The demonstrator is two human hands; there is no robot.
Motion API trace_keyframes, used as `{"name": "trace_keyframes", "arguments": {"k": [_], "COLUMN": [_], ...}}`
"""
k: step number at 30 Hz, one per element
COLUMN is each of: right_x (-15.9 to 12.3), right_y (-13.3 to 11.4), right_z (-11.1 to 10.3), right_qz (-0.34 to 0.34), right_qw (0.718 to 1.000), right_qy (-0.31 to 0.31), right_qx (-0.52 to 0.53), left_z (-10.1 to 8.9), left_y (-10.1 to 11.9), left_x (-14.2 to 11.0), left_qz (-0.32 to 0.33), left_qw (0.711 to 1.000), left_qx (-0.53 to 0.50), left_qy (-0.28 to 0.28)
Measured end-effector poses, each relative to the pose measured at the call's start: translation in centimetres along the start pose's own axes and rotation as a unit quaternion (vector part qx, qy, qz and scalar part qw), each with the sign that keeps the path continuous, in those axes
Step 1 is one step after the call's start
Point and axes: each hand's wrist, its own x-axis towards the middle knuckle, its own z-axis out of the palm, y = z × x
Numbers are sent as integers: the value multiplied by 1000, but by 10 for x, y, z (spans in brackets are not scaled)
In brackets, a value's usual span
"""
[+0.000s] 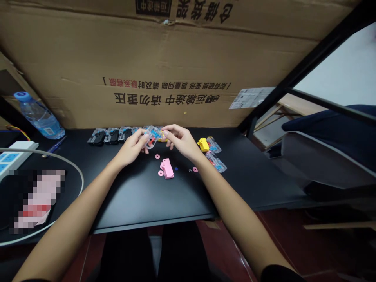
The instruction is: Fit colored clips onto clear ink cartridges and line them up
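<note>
Left hand (131, 147) and right hand (181, 141) half-curled, both pinching one clear plastic blister pack (152, 137).

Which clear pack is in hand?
The clear pack with red and blue parts, held between the left hand and right hand. The two clear packs by the yellow piece and the row of black-filled packs lie untouched on the desk.

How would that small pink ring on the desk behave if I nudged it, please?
The pink ring lies flat on the desk, so it will probably slide, not roll. It looks thin and light, so it may skitter and be fiddly to pinch up.
</note>
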Motion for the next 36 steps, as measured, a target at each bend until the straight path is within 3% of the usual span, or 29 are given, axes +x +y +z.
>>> {"name": "trace_keyframes", "arguments": {"k": [2,4,8,11,14,21,29,36], "right_x": [-1,-4,-10,-12,-13,-10,-6,-6], "right_y": [-1,-4,-12,-12,-8,-5,4,2], "right_z": [-6,-15,-29,-29,-25,-28,-41,-38], "right_qz": [14,43,182,245,234,207,172,165], "right_qw": [998,985,922,882,878,902,911,905], "right_qy": [-25,-93,-246,-311,-309,-262,-261,-255], "right_qx": [-59,-136,-236,-257,-280,-273,-271,-296], "left_z": [-3,-5,-8,-8,-5,-6,-17,-18], "left_y": [-6,-11,-14,-11,-10,-7,11,25], "left_x": [2,4,5,2,0,-1,-5,-9], "left_qz": [-9,-30,-83,-104,-105,-118,-195,-201], "left_qw": [999,998,994,993,989,979,921,864], "left_qx": [-15,-27,-22,49,105,165,316,448], "left_qy": [32,52,68,30,2,-20,-117,-111]}}
